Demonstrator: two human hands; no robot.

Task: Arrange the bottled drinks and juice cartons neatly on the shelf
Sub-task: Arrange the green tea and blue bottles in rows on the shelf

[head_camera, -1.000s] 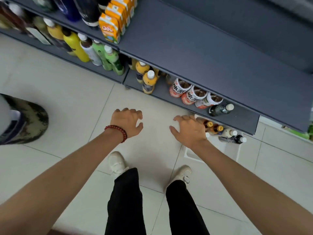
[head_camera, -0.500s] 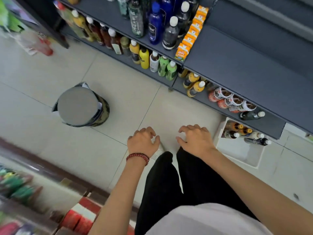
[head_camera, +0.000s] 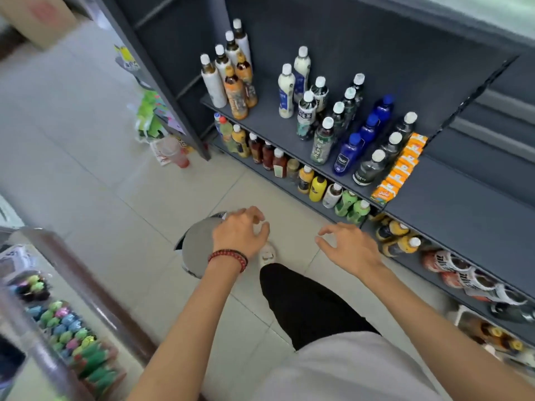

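Moved: my view swings left; stool (head_camera: 197, 244) now under left hand (head_camera: 240, 233). It and right hand (head_camera: 350, 247) empty, fingers loosely curled. Bottles (head_camera: 347, 153) upright on shelf (head_camera: 266, 118), cartons (head_camera: 399, 172) rightmost. Bottles likely heavy, slick: grip mid-body.

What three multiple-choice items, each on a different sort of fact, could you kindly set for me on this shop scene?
1. Where does the row of orange juice cartons stand?
A. On the floor
B. On the upper shelf, right of the bottles
C. On the bottom shelf

2. How many blue bottles stand on that shelf?
A. One
B. Five
C. Three

3. What do the left hand and right hand hold?
A. Nothing
B. A bottle each
C. A carton each

Key: 1 B, the cartons line the shelf's right edge beside the dark bottles. 2 C, three blue bottles stand in one file. 3 A, both hands hover with loosely curled, empty fingers.
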